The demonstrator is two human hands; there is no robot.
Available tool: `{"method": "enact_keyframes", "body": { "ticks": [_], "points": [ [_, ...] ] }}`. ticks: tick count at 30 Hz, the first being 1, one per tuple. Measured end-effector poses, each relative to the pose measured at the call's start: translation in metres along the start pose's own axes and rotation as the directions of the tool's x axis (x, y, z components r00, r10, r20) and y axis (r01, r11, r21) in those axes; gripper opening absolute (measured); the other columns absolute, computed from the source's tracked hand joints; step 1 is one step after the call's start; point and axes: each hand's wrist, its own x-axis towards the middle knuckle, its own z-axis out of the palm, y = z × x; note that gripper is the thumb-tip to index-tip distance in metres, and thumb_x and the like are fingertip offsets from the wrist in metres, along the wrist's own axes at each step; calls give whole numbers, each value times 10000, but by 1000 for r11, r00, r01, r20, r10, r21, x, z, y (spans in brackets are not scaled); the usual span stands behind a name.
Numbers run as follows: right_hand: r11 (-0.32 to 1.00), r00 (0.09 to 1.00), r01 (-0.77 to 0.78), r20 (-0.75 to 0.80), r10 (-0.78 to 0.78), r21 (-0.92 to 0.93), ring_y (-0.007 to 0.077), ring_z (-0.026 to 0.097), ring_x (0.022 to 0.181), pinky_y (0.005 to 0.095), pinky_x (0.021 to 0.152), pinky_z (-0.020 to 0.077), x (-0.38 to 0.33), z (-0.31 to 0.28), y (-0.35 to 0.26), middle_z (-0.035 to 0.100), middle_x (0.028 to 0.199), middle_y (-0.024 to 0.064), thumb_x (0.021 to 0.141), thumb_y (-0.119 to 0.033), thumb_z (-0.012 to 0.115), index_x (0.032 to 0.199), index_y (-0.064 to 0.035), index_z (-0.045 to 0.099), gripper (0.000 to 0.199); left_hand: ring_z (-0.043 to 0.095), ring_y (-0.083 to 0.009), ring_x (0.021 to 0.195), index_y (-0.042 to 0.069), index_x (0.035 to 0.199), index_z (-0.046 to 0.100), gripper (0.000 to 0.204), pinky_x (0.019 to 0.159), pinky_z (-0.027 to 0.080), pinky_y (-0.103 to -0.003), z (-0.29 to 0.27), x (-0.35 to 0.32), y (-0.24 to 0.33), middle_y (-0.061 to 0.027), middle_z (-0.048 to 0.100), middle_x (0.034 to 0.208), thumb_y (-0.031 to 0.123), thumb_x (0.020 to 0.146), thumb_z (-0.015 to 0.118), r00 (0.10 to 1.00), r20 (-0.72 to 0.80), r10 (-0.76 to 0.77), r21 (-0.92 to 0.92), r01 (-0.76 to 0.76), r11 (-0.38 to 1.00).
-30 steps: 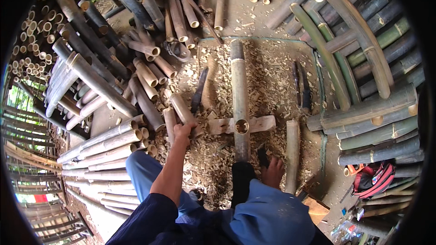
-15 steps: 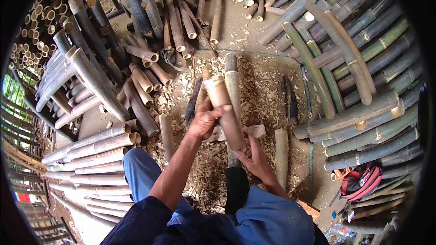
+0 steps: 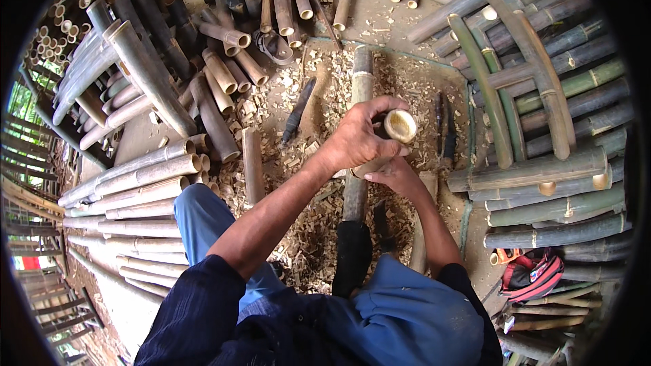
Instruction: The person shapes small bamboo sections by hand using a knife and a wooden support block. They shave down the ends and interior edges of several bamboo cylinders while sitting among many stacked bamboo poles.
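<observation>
A short bamboo section (image 3: pixel 401 127) is tipped so that its pale, open end faces up toward me. My left hand (image 3: pixel 363 134) wraps round it near that end, fingers on the far side and thumb on the near side. Lower down, my right hand (image 3: pixel 399 177) holds the section's other end, which is mostly hidden by the hands. Under both hands runs an upright-looking bamboo pole (image 3: pixel 362 81), its near part wrapped in black cloth (image 3: pixel 351 257) between my legs. A dark, wrapped-handled tool (image 3: pixel 298 112) lies on the shavings left of the pole.
Wood shavings (image 3: pixel 312 230) cover the ground. Two dark tools (image 3: pixel 445 129) lie at the right. Cut bamboo lengths (image 3: pixel 142 190) are stacked at the left, with greenish poles (image 3: pixel 569 203) piled at the right near a red and black bag (image 3: pixel 536 276). A short bamboo piece (image 3: pixel 253 166) lies near my left knee.
The bamboo section has moved up and right, and its open end has turned toward me. Both hands went with it; the right now grips its lower end. The whole view has shifted a little.
</observation>
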Motion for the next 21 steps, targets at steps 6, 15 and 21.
{"method": "enact_keyframes", "body": {
  "ticks": [6, 15, 21],
  "points": [
    [992, 983, -126, 132, 129, -31, 189, 640, 1205, 377, 1033, 518, 9, -3, -1, 662, 1338, 88, 837, -155, 854, 1378, -17, 574, 624, 650, -236, 1160, 12, 1324, 630, 701, 1055, 513, -368, 6, -12, -1, -117, 687, 1224, 48, 676, 896, 999, -48, -27, 60, 30, 998],
    [982, 995, 4, -99, -24, -191, 226, 567, 1336, 395, 1139, 448, 1, -13, -39, 602, 1446, 109, 838, -179, 849, 1472, -56, 528, 721, 661, -191, 1166, 31, 1322, 675, 769, 1089, 507, -373, -6, -20, -17, -82, 727, 1225, 8, 591, 913, 996, 60, -73, -24, 74, 997],
    [596, 727, 165, -312, -612, -785, 366, 428, 1472, 488, 1255, 268, -5, -52, -210, 466, 1596, 157, 1068, -424, 518, 1557, -183, 485, 546, 656, -162, 1165, 6, 1353, 665, 842, 1081, 510, -352, -11, -30, -16, -67, 733, 1228, 15, 561, 948, 990, 6, -138, -75, 138, 988]
  ]
}}
